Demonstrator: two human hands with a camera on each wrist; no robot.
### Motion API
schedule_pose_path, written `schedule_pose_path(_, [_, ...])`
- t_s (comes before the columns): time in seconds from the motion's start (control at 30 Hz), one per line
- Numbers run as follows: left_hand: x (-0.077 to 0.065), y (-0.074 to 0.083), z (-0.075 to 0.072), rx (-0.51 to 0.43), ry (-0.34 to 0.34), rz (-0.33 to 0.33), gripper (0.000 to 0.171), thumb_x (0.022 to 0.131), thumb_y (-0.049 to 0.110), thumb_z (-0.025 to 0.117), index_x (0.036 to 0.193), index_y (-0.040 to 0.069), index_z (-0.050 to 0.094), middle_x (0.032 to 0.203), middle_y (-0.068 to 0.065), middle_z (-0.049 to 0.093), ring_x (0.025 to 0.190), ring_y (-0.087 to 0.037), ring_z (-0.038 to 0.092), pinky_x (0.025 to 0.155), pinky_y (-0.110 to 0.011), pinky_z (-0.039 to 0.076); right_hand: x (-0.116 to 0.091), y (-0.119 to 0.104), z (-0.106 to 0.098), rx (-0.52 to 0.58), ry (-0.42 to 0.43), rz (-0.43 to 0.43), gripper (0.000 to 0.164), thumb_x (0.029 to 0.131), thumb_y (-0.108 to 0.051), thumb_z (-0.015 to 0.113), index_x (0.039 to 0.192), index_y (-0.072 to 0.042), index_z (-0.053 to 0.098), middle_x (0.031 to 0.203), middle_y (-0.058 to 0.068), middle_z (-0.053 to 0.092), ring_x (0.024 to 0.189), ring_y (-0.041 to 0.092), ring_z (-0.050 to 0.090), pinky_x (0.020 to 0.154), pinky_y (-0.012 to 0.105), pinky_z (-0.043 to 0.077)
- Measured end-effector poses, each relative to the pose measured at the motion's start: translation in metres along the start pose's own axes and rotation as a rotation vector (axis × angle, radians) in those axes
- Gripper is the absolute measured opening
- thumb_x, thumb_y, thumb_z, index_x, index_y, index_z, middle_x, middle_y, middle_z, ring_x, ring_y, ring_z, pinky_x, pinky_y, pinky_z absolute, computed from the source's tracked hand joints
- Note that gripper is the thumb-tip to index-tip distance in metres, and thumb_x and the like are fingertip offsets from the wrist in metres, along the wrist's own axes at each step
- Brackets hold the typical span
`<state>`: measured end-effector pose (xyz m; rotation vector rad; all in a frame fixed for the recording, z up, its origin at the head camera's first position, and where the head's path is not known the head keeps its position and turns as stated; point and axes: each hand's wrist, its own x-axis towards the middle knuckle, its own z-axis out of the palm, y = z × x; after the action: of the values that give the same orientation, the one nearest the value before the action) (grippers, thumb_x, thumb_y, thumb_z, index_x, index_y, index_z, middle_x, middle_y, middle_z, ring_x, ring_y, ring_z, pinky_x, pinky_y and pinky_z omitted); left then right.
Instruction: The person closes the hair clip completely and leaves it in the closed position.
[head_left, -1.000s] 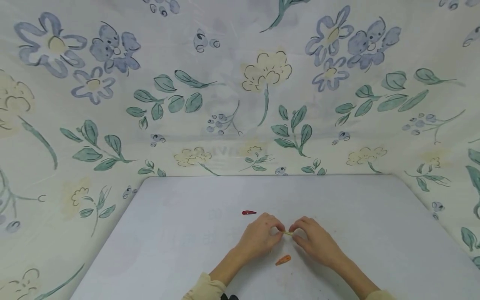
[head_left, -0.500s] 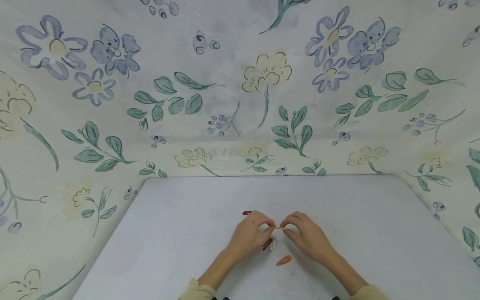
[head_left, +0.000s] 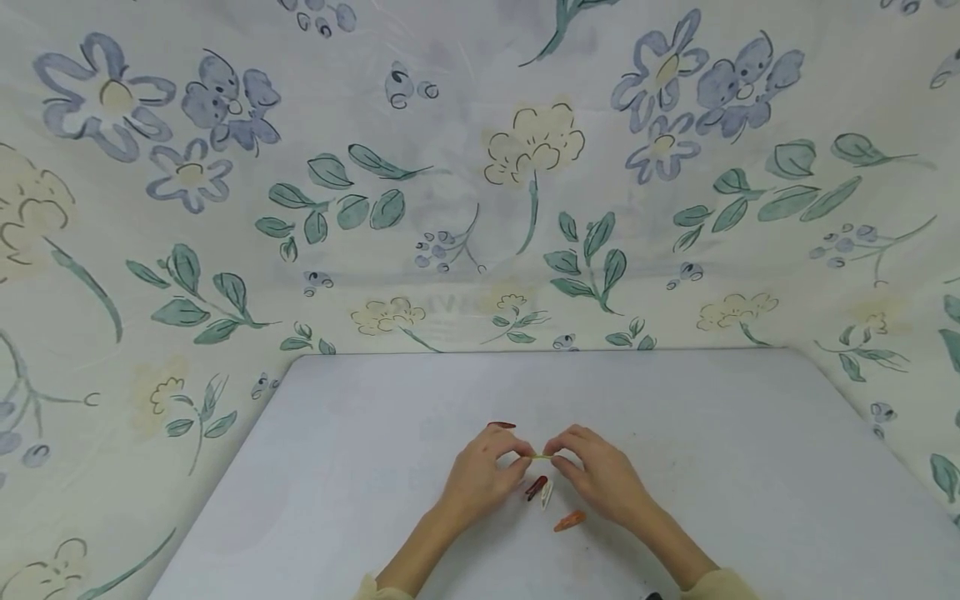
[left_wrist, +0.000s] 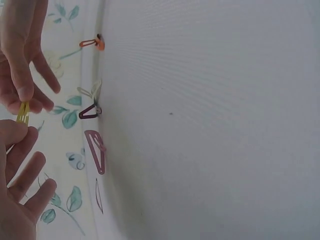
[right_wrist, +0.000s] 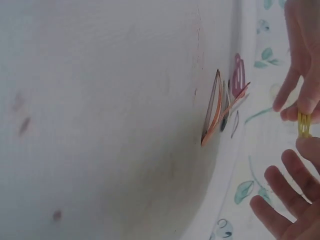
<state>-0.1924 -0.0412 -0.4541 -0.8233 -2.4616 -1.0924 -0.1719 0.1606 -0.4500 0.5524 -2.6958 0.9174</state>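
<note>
Head view: A yellow clip point(head_left: 542, 457), pinched at both ends

From my remote station, I watch a person's left hand point(head_left: 478, 479) and right hand point(head_left: 603, 477) come close together above a white table point(head_left: 360, 433). The left thumb and fingertips hold one end of the yellow clip; the right thumb and fingertips hold the other, leaving only its middle in sight between them. My wrist cameras show both pinches narrow and firmly about the clip, with the lower hand's other fingers stretched out and spread apart. The yellow clip is off the tabletop; both wrist views give it to me against a floral cloth point(head_left: 450, 183), which rises behind the table's far edge.

Loose clips lie about the hands. A dark red clip point(head_left: 536, 487) and a white clip point(head_left: 547, 496) lie side by side, just on the person's side of the gap between the hands. An orange clip point(head_left: 570, 522) lies closer to the person, near the right wrist. A red clip point(head_left: 502, 425) lies just beyond the left hand, which partly covers it. My left wrist view also shows a pink clip point(left_wrist: 92, 150); I cannot tell whether it is one seen from the head. Pale yellow sleeves point(head_left: 720, 583) reach into the bottom of the head view.
</note>
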Motion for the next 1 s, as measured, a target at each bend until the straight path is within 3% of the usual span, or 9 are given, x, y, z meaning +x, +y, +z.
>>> schedule_pose_path(0.2, [-0.0044, -0.0011, -0.0031, 0.024, 0.016, 0.013, 0.013, 0.080, 0.007, 0.077, 0.084, 0.018, 0.073, 0.086, 0.009, 0.067, 0.090, -0.010, 0.061, 0.074, -0.030, 0.052, 0.0008, -0.0028, 0.0030, -0.009, -0.021, -0.019, 0.014, 0.089, -0.012, 0.072, 0.100, -0.020, 0.069, 0.099, -0.011, 0.064, 0.092, 0.011, 0.065, 0.075, 0.029, 0.055])
schedule_pose_path(0.5, [-0.0051, -0.0025, -0.0056, 0.041, 0.041, 0.081, 0.015, 0.079, 0.005, 0.079, 0.085, 0.017, 0.072, 0.087, 0.007, 0.067, 0.088, -0.010, 0.062, 0.075, -0.029, 0.053, 0.0021, -0.0040, 0.0055, -0.023, -0.027, -0.020, 0.014, 0.090, -0.012, 0.071, 0.102, -0.019, 0.070, 0.098, -0.010, 0.066, 0.092, 0.009, 0.064, 0.079, 0.031, 0.056])
schedule_pose_path(0.8, [-0.0046, -0.0020, -0.0086, 0.034, 0.013, 0.081, 0.013, 0.082, 0.005, 0.077, 0.086, 0.016, 0.071, 0.088, 0.006, 0.065, 0.086, -0.011, 0.062, 0.075, -0.029, 0.052, 0.0002, -0.0014, 0.0076, 0.021, 0.004, -0.073, 0.012, 0.090, -0.013, 0.071, 0.099, -0.020, 0.069, 0.096, -0.011, 0.066, 0.090, 0.008, 0.063, 0.075, 0.029, 0.054])
schedule_pose_path(1.0, [-0.0048, -0.0017, -0.0093, 0.003, -0.037, 0.042, 0.009, 0.085, 0.006, 0.073, 0.088, 0.014, 0.071, 0.089, 0.003, 0.069, 0.090, -0.013, 0.062, 0.080, -0.032, 0.051, -0.0008, -0.0012, 0.0093, 0.016, 0.004, -0.067, 0.011, 0.090, -0.013, 0.071, 0.098, -0.020, 0.069, 0.096, -0.010, 0.067, 0.089, 0.008, 0.063, 0.074, 0.029, 0.054])
